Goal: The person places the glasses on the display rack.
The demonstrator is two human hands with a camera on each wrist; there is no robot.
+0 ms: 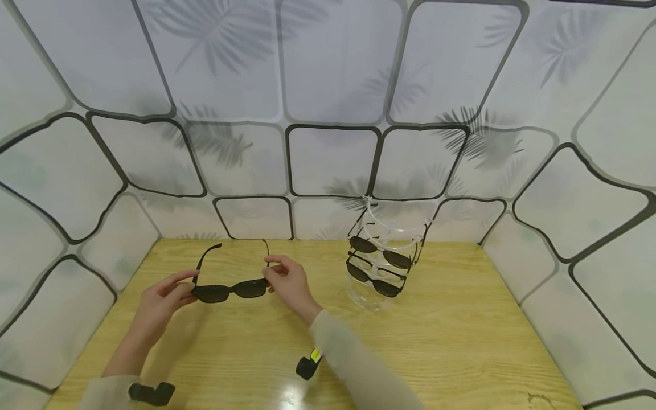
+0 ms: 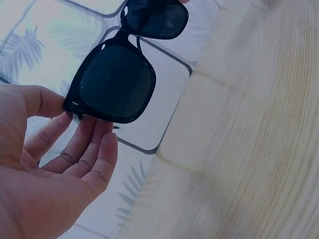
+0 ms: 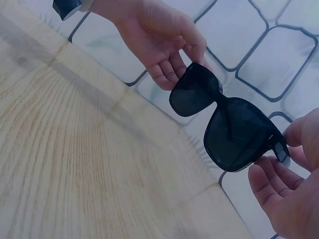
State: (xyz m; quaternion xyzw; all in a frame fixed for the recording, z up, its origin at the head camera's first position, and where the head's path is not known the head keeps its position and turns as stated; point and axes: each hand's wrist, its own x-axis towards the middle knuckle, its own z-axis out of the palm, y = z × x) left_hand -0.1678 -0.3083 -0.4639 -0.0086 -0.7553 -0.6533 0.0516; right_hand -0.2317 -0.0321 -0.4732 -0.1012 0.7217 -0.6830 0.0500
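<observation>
Black sunglasses (image 1: 212, 294) with dark lenses are held up over the left part of the table, lenses toward me and both temples unfolded, pointing away. My left hand (image 1: 163, 302) pinches them at the left hinge corner between thumb and fingers; the left wrist view shows that thumb at the frame's outer corner (image 2: 75, 102). At the opposite corner my right hand (image 1: 289, 283) grips the hinge end and temple. In the right wrist view both hands hold the sunglasses (image 3: 237, 134) by their two ends.
Right of the hands stands a clear display rack (image 1: 366, 299) bearing several glasses, among them dark sunglasses (image 1: 384, 288). Patterned cloth walls (image 1: 333, 159) enclose the wooden table (image 1: 451, 341) at the back and sides. Small black cameras (image 1: 306, 368) are strapped to both wrists.
</observation>
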